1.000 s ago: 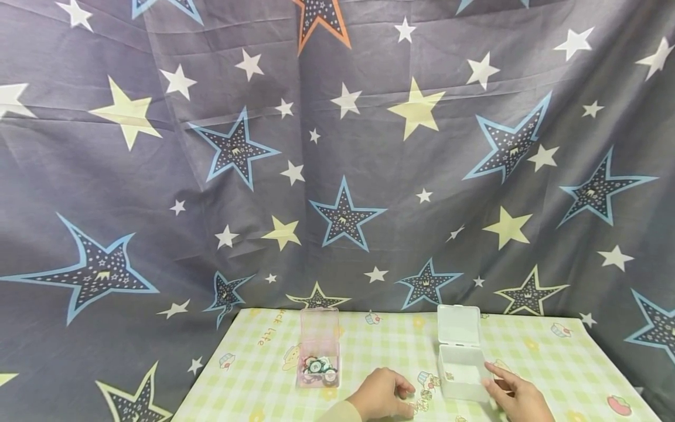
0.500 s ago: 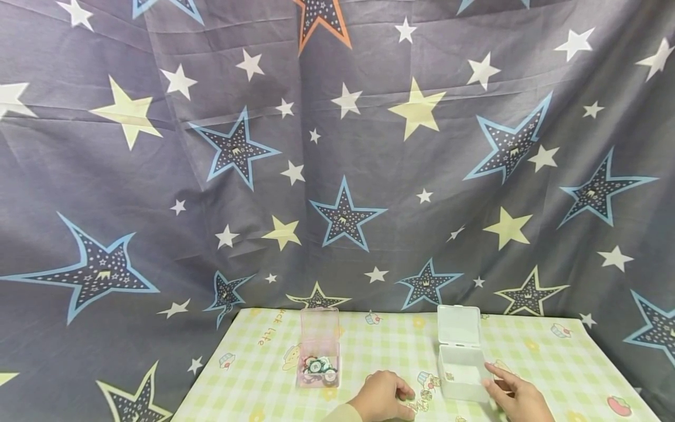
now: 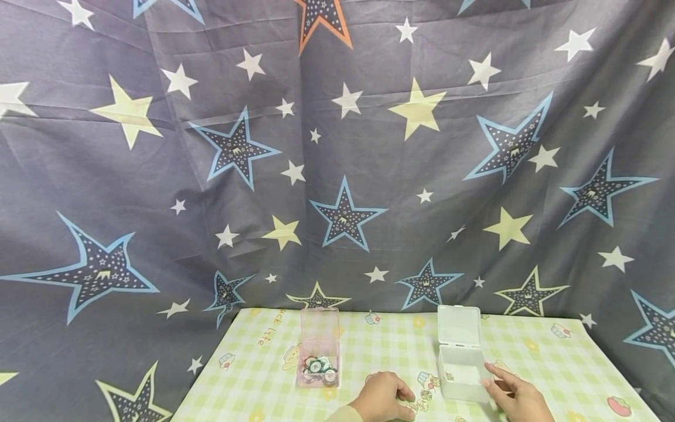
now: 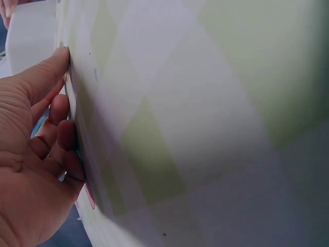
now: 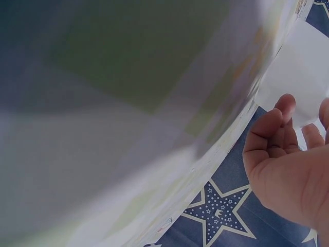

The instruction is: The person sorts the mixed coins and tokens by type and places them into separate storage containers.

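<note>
Palm down at the table's front, my left hand (image 3: 384, 397) has thumb and fingertips at the tablecloth, a gap between them. Just right of those fingertips lie several small clear, gold-tinted pieces (image 3: 423, 404), their exact kind too small to make out. A white box (image 3: 464, 390) with its lid raised stands to their right, and a similar small piece (image 3: 449, 376) shows inside it. My right hand (image 3: 519, 398) touches the box's right side with thumb and fingertip. In the right wrist view, the box's white wall (image 5: 298, 72) is just beyond the bent fingers.
A pink see-through box (image 3: 320, 381), lid up, stands left of my left hand with several dark green and pale round pieces (image 3: 316, 367) in it. The checked tablecloth (image 3: 379, 346) reaches back to a grey star-patterned curtain (image 3: 369, 152).
My left hand has shifted very slightly toward the front, and the small pieces by its fingertips have moved a little. The right hand and both boxes stay put.
</note>
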{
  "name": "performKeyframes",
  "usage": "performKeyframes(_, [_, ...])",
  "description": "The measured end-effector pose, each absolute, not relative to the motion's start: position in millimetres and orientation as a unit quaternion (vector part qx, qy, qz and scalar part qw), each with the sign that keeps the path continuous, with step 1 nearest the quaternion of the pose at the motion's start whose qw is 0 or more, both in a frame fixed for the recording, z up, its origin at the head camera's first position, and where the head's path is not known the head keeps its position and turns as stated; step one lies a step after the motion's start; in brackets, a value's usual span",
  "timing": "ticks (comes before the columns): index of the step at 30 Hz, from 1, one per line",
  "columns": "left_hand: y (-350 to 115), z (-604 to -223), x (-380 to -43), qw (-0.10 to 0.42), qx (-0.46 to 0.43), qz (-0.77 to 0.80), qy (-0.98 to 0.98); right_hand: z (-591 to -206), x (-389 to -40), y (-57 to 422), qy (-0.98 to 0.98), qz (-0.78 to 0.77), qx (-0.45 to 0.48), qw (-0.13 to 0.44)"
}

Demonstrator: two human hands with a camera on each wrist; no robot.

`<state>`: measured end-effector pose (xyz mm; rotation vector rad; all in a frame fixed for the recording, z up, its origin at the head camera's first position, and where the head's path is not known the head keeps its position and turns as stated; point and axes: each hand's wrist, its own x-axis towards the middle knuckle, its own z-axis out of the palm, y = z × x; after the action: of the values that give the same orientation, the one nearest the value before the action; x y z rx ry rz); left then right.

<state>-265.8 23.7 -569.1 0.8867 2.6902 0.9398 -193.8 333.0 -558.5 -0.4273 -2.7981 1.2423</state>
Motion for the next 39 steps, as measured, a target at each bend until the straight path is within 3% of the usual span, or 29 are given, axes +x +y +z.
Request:
performKeyframes(19, [27.5, -563.8, -261.3, 0.147, 0.26, 0.3, 0.906, -560.2, -193.1, 334.4, -0.899, 0.412, -0.147, 0.027])
performKeyframes(39, [23.4, -573.4, -264.0, 0.123, 0.276, 0.348, 0.887, -560.8, -194.0, 334.3, -0.909, 0.393, -0.132, 0.036])
